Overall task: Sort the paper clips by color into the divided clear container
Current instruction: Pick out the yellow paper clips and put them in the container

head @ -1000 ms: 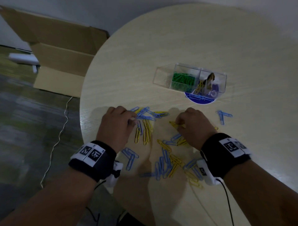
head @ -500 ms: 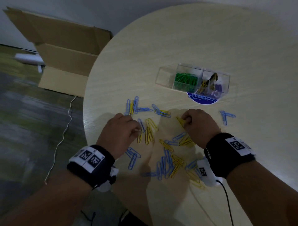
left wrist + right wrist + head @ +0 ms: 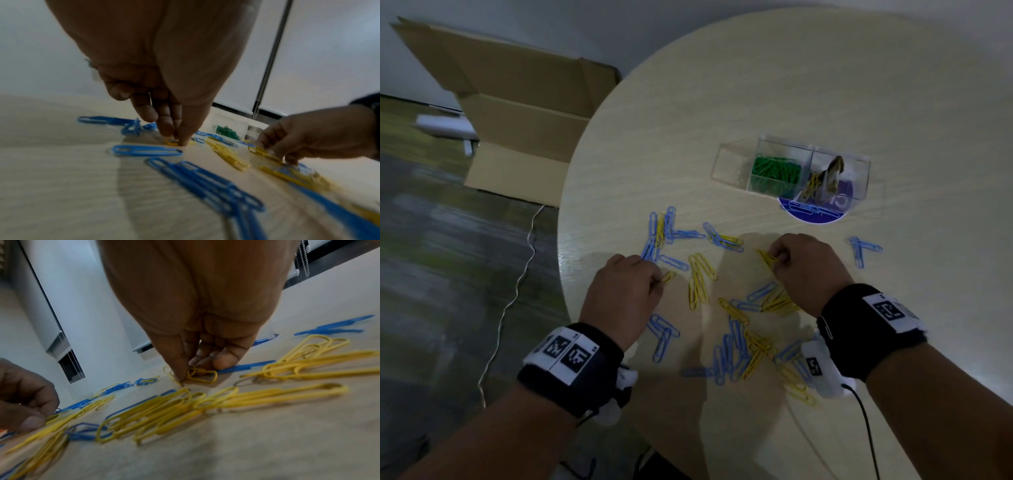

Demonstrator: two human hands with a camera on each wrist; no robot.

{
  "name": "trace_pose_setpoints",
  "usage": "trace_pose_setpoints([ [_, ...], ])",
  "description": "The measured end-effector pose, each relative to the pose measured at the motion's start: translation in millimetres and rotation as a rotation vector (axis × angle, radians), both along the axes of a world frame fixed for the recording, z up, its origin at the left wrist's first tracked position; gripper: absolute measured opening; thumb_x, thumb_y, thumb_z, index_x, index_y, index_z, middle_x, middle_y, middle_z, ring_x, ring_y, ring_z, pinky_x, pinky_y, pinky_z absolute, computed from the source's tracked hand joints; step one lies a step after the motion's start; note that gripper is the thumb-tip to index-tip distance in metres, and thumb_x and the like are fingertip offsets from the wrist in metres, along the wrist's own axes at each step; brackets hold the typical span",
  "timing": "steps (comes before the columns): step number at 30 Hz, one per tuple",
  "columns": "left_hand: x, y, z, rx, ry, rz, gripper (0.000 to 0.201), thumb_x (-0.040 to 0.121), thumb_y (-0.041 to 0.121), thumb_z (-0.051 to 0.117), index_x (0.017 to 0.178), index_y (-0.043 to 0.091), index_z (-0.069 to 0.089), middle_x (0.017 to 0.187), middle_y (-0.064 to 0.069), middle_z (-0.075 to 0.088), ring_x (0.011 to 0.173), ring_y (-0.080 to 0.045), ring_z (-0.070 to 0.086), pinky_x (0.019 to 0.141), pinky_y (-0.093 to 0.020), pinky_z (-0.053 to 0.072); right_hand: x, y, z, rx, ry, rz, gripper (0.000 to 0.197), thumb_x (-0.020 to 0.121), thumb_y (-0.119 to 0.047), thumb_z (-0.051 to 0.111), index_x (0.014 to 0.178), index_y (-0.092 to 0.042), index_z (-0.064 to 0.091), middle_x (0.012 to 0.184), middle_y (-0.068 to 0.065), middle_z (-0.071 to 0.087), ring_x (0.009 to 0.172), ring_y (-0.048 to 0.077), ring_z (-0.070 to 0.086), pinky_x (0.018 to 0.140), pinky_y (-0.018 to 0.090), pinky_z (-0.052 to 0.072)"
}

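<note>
Both hands low on round pale wood desk (image 3: 791, 85). Left hand (image 3: 621, 291) fingers pinch 1 yellow wire paper clip (image 3: 171, 142); right hand (image 3: 804, 270) fingers pinch yellow clips (image 3: 202, 374). Divided clear plastic container (image 3: 736, 164) beyond, well apart. Advice: lift straight up, shake off tangled blue clips (image 3: 726, 356).

A round, pale wood-grain table (image 3: 808, 85) carries loose blue wire paper clips (image 3: 729, 353) and yellow wire paper clips (image 3: 700, 274), scattered and overlapping across its near half. Farther back stands a clear plastic divided container (image 3: 732, 164), partly over a round blue sticker (image 3: 815, 214) on the tabletop.
</note>
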State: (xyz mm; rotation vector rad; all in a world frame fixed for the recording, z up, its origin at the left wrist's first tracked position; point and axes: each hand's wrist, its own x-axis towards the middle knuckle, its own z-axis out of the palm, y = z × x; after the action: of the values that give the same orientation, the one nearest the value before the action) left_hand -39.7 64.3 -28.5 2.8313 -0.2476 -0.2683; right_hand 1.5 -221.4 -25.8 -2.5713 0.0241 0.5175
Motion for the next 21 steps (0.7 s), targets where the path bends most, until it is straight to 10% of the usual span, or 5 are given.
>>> trace_pose_setpoints([
  [11, 44, -29, 12, 0.041, -0.105, -0.539, 0.031, 0.084, 0.03, 0.055, 0.11, 0.02, 0.067, 0.081, 0.003, 0.064, 0.085, -0.025, 0.055, 0.076, -0.037, 0.047, -3, -3, -2, 0.019, -0.03, -0.002, 0.019, 0.084, -0.011, 0.053, 0.096, -0.019, 0.065, 0.1, 0.008, 0.063, 0.092, 0.028, 0.057, 0.075, 0.031, 0.042],
  [17, 55, -57, 20, 0.225, -0.031, -0.628, 0.003, 0.079, 0.023, 0.062, 0.079, 0.02, 0.062, 0.081, -0.002, 0.055, 0.08, -0.029, 0.054, 0.067, -0.045, 0.049, -8, -6, 6, 0.02, -0.071, 0.014, 0.021, 0.082, -0.009, 0.052, 0.095, -0.02, 0.066, 0.098, 0.009, 0.063, 0.092, 0.03, 0.058, 0.078, 0.034, 0.044],
  [21, 53, -61, 21, 0.304, -0.029, -0.655, 0.021, 0.069, 0.014, 0.075, 0.077, 0.017, 0.056, 0.084, -0.006, 0.055, 0.08, -0.031, 0.055, 0.063, -0.045, 0.051, -13, -8, 10, 0.005, -0.087, 0.064, 0.021, 0.081, -0.011, 0.055, 0.097, -0.019, 0.066, 0.097, 0.008, 0.064, 0.094, 0.03, 0.057, 0.079, 0.034, 0.041],
])
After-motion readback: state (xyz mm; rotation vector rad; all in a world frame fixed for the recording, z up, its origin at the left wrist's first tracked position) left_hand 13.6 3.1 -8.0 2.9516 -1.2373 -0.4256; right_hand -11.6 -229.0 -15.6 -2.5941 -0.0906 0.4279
